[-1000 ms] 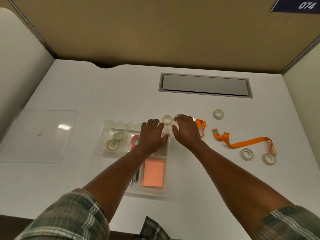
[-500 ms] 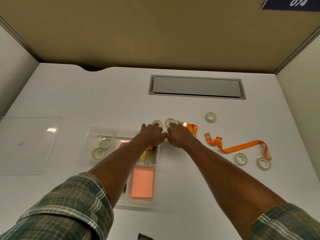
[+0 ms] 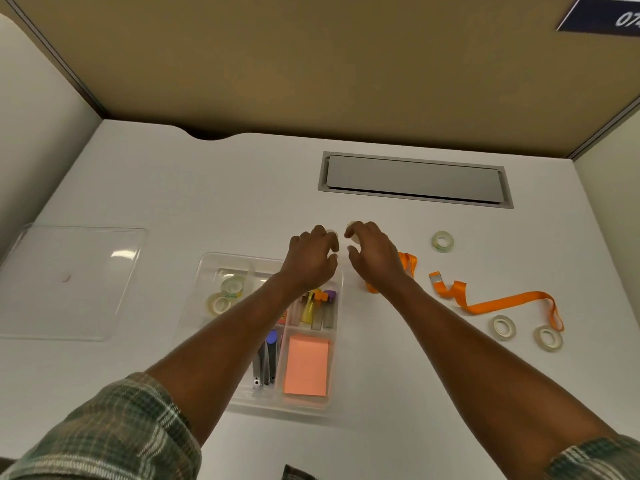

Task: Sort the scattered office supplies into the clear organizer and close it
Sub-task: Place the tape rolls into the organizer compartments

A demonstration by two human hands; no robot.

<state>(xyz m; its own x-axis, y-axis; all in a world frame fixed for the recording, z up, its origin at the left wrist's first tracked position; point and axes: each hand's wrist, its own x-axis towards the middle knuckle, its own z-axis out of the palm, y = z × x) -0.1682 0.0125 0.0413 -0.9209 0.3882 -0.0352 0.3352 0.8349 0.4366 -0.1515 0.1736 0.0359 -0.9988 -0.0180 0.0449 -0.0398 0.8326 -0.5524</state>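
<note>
On the head camera, my left hand (image 3: 311, 261) is over the far right corner of the organizer (image 3: 277, 408). Its fingers curl round the left roll (image 3: 333, 233), of which only a pale edge shows. My right hand (image 3: 375, 258) is just beside it, thumb and fingers arched narrowly round the right roll (image 3: 354, 239). I cannot tell whether either roll is off the table (image 3: 173, 185) yet.

I judge the sorting a good part done. Two tape rolls (image 3: 227, 294) lie in the far left compartment, markers (image 3: 317, 306) in the far right one, pens (image 3: 266, 358) in the narrow middle slot, and orange notes (image 3: 306, 365) in the near right one.

What is left, as I read it, starts with the two rolls under my fingers, which belong with the others in the far left compartment. One loose roll (image 3: 442, 241) lies well to my right, and a pair of rolls (image 3: 526, 332) sits by the end of the lanyard (image 3: 502, 303), which sprawls across the table and partly under my right wrist. The lid (image 3: 72, 282) lies flat, apart on the left, so closing comes last.
</note>
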